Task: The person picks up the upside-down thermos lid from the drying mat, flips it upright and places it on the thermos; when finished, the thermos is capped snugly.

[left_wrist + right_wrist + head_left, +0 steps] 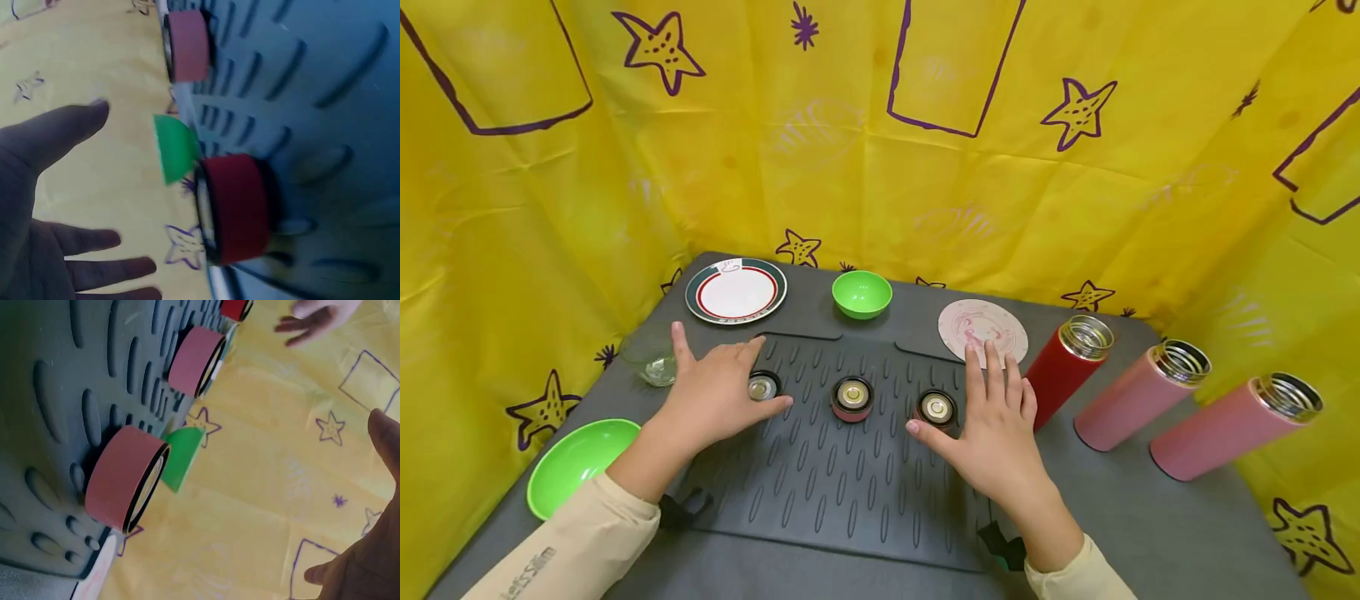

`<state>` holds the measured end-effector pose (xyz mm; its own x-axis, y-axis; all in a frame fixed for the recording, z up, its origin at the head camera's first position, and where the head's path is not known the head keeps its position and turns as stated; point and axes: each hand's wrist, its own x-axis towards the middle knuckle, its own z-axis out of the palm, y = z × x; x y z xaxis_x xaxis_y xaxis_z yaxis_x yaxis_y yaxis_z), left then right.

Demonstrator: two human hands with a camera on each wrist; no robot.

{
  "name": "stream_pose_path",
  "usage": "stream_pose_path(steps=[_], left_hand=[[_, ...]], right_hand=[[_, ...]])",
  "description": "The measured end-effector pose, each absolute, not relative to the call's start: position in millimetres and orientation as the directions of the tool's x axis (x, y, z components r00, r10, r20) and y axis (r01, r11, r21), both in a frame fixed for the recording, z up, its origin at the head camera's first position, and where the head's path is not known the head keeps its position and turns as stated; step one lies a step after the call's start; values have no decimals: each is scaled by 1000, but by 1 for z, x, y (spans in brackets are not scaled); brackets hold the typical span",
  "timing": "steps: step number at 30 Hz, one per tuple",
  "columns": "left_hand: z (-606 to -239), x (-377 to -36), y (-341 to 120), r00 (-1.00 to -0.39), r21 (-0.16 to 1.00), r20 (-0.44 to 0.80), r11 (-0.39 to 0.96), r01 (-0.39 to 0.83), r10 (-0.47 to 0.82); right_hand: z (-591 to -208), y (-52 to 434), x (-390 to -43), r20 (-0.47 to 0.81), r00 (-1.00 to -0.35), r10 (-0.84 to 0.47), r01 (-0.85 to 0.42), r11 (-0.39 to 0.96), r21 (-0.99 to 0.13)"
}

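Observation:
Three bottle lids lie in a row on a ribbed dark grey mat, metal inner discs facing up. The left red lid (237, 209), the middle pink lid (852, 400) and the right pink lid (128, 478) stand apart from one another. My left hand (718, 392) hovers over the left lid with its fingers spread, partly covering it in the head view. Beside the right lid, my right hand (1000, 437) has its fingers extended and thumb out, holding nothing. Both wrist views show gaps between the hands and the lids.
A red bottle (1060, 371) and two pink bottles (1131, 400), all lidless, stand at the right. Along the back are a rimmed plate (737, 292), a green bowl (862, 296) and a pink disc (981, 325). A clear glass (658, 367) and another green bowl (576, 458) are at the left.

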<state>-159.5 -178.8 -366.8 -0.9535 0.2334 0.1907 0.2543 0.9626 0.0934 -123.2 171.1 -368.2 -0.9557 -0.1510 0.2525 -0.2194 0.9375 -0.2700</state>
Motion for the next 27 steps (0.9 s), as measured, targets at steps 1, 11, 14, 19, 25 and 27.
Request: stream_pose_path(steps=[1, 11, 14, 19, 25, 27], left_hand=[[-369, -162, -181, -955, 94, 183, 963, 254, 234], [-404, -181, -193, -977, 123, 45, 969, 213, 209], [-407, -183, -194, -981, 153, 41, 969, 195, 191], [-406, -184, -195, -986, 189, 17, 968, 165, 164], [-403, -184, -192, -988, 197, 17, 969, 151, 151], [-400, -183, -189, -987, 193, 37, 968, 161, 157]], right_hand=[[-368, 171, -123, 252, -955, -155, -224, 936, -272], [-370, 174, -111, 220, -955, -197, -257, 921, -291], [-370, 174, -108, 208, -956, -206, -265, 912, -313], [-373, 176, -107, 193, -959, -210, -264, 909, -323], [-377, 177, -110, 165, -963, -213, -258, 905, -337], [-377, 177, -111, 161, -963, -217, -261, 901, -346]])
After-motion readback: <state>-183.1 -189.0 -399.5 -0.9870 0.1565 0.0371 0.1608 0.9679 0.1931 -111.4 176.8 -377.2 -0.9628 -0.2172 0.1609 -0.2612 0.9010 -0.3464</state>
